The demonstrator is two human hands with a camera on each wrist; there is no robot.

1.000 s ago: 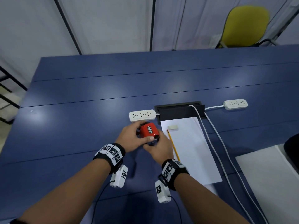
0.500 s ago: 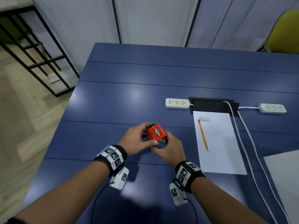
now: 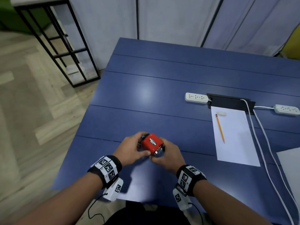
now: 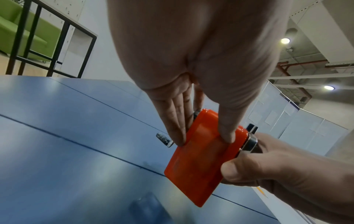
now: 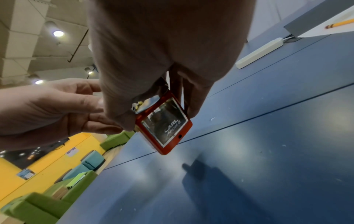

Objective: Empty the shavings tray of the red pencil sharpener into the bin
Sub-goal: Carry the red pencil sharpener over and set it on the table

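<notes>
A person's two hands hold the red pencil sharpener (image 3: pixel 152 144) just above the blue desk (image 3: pixel 162 98), left hand (image 3: pixel 132 147) pinching its far end, right hand (image 3: pixel 168 155) clasping the near chrome end (bin not in view).

Both forearms reach forward over the table edge, wrists close together. The left hand (image 3: pixel 132 147) pinches the red pencil sharpener (image 3: pixel 152 144) between thumb and fingers; the right hand (image 3: pixel 168 154) grips its near end.
</notes>
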